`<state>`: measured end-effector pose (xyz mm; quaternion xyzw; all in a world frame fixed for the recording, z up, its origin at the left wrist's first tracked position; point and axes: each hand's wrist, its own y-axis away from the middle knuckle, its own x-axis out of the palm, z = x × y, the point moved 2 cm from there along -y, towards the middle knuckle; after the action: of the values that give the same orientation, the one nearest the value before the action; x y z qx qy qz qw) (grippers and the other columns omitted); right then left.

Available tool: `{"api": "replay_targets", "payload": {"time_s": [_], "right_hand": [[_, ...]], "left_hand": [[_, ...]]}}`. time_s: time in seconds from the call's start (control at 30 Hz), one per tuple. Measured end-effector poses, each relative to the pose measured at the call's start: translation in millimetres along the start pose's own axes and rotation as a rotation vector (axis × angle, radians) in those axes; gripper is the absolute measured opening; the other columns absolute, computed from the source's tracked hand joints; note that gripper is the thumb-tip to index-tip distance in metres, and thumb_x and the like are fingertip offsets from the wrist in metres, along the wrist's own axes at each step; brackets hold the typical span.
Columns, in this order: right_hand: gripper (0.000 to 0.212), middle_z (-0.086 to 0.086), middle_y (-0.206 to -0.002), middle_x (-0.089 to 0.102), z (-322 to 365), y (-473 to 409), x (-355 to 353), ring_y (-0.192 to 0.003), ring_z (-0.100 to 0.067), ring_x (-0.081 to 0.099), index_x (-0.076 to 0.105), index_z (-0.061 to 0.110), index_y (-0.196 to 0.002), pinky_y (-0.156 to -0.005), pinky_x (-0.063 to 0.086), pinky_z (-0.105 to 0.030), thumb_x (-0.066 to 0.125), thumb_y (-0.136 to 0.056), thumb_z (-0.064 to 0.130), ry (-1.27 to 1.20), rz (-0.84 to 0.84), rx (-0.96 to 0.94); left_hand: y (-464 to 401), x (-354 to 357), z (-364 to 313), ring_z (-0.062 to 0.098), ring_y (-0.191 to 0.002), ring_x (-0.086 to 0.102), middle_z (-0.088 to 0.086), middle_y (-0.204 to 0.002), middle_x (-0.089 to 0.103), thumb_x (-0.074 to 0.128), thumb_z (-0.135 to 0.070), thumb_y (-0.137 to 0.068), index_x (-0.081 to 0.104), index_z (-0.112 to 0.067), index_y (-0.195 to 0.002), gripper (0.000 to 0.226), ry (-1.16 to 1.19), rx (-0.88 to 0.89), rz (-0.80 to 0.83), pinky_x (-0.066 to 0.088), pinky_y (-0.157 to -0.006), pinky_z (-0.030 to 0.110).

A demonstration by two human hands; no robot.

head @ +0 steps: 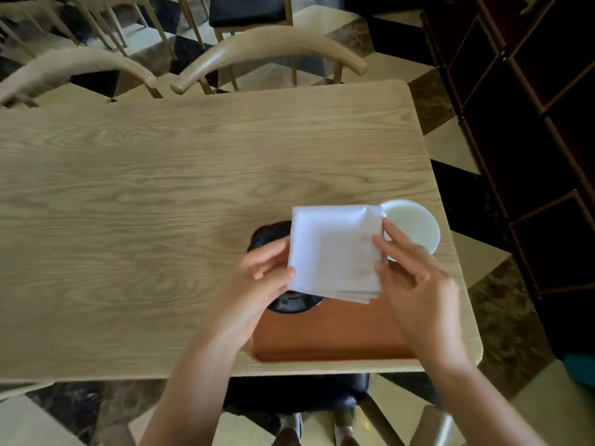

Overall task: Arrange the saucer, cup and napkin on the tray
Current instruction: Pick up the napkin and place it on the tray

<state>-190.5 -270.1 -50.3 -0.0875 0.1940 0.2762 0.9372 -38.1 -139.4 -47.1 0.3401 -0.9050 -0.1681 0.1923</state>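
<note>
A folded white napkin [336,251] is held flat in the air by both hands. My left hand [254,284] pinches its left edge and my right hand [415,278] grips its right edge. Under it lies a brown tray [328,336] at the table's near right corner. A dark round saucer [291,304] sits at the tray's far left, mostly hidden by the napkin and my left hand. A white cup [415,225] stands beyond the napkin's right edge; whether it rests on the tray or the table is hidden.
The light wooden table [145,204] stretches left and far from the tray. Two curved wooden chair backs [267,46] stand along the far edge. A dark wooden cabinet [531,123] is on the right, past the table's edge.
</note>
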Motion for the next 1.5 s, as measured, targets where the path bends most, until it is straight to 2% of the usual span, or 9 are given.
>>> {"api": "replay_targets", "payload": {"time_s": [0.23,0.43,0.57,0.73,0.87,0.97,1.27,1.4,1.5], "right_hand": [[0.035,0.015,-0.123,0.054,-45.9,39.1,-56.9,-0.112,0.009,0.050,0.067,0.010,-0.110,-0.088,0.038,0.000,0.065,-0.079,-0.006,0.196,-0.004,-0.087],[0.032,0.030,-0.119,0.047,-86.8,46.4,-59.7,-0.109,0.008,0.050,0.068,0.014,-0.111,-0.089,0.037,0.001,0.062,-0.084,-0.001,0.245,0.024,0.038],[0.032,0.021,-0.121,0.050,-105.4,45.6,-52.7,-0.108,0.001,0.051,0.069,0.014,-0.110,-0.089,0.047,-0.020,0.063,-0.084,-0.002,0.278,0.018,0.038],[0.031,-0.002,-0.122,0.062,-116.9,44.9,-51.0,-0.102,-0.016,0.060,0.071,0.007,-0.102,-0.079,0.054,-0.033,0.065,-0.077,-0.009,0.430,0.033,-0.076],[0.027,-0.013,-0.127,0.059,-122.2,54.2,-51.7,-0.121,-0.029,0.052,0.067,0.004,-0.107,-0.094,0.046,-0.034,0.056,-0.086,0.016,0.634,0.155,-0.363],[0.040,-0.013,-0.130,0.057,-127.0,57.7,-53.8,-0.126,-0.027,0.046,0.065,0.005,-0.114,-0.098,0.042,-0.039,0.047,-0.088,0.030,0.715,0.224,-0.450],[0.048,-0.013,-0.140,0.047,-136.4,60.6,-58.7,-0.133,-0.027,0.036,0.051,0.009,-0.129,-0.103,0.039,-0.047,0.024,-0.099,0.035,0.830,0.369,-0.463],[0.044,-0.016,-0.137,0.050,-121.0,58.4,-54.6,-0.130,-0.030,0.040,0.059,0.007,-0.121,-0.104,0.038,-0.047,0.034,-0.096,0.032,0.797,0.316,-0.433],[0.040,-0.016,-0.136,0.051,-101.8,52.1,-37.9,-0.129,-0.030,0.043,0.060,0.008,-0.121,-0.104,0.038,-0.047,0.041,-0.092,0.029,0.752,0.308,-0.454]], "left_hand": [[26.9,57.3,61.0,0.003,-0.090,0.067,-0.017,-0.091,0.075,0.054,0.014,-0.080,0.065,-0.021,-0.109,0.046,-0.225,0.025,-0.046,0.053,-0.071,0.017],[24.3,78.1,98.8,0.001,-0.094,0.066,-0.010,-0.103,0.072,0.052,0.007,-0.082,0.063,-0.020,-0.117,0.046,-0.425,0.092,-0.139,0.051,-0.079,0.015],[19.6,79.6,115.0,-0.005,-0.095,0.063,-0.011,-0.107,0.068,0.055,0.003,-0.085,0.058,-0.016,-0.124,0.044,-0.566,0.146,-0.152,0.048,-0.077,0.008],[17.6,77.1,131.2,0.015,-0.123,0.049,0.006,-0.135,0.053,0.069,-0.015,-0.081,0.041,-0.012,-0.138,0.063,-1.016,0.333,-0.148,0.037,-0.101,0.020],[30.0,86.2,140.5,0.026,-0.140,0.025,0.013,-0.151,0.031,0.044,-0.036,-0.092,0.033,-0.019,-0.140,0.052,-1.347,0.540,0.026,0.032,-0.107,0.036],[40.0,85.2,154.2,0.024,-0.142,0.015,0.010,-0.155,0.021,0.026,-0.046,-0.095,0.024,-0.025,-0.145,0.054,-1.500,0.505,0.119,0.029,-0.109,0.045],[46.8,77.4,161.1,0.024,-0.142,0.017,0.009,-0.155,0.022,0.026,-0.048,-0.094,0.017,-0.028,-0.147,0.058,-1.618,0.423,0.175,0.033,-0.108,0.048],[47.1,78.3,151.9,0.024,-0.141,0.022,0.010,-0.153,0.026,0.018,-0.049,-0.096,0.021,-0.026,-0.146,0.055,-1.622,0.437,0.154,0.035,-0.106,0.049],[48.4,66.7,139.7,0.022,-0.143,0.014,0.009,-0.156,0.020,0.023,-0.048,-0.096,0.016,-0.025,-0.148,0.057,-1.582,0.436,0.050,0.023,-0.112,0.048]]}}
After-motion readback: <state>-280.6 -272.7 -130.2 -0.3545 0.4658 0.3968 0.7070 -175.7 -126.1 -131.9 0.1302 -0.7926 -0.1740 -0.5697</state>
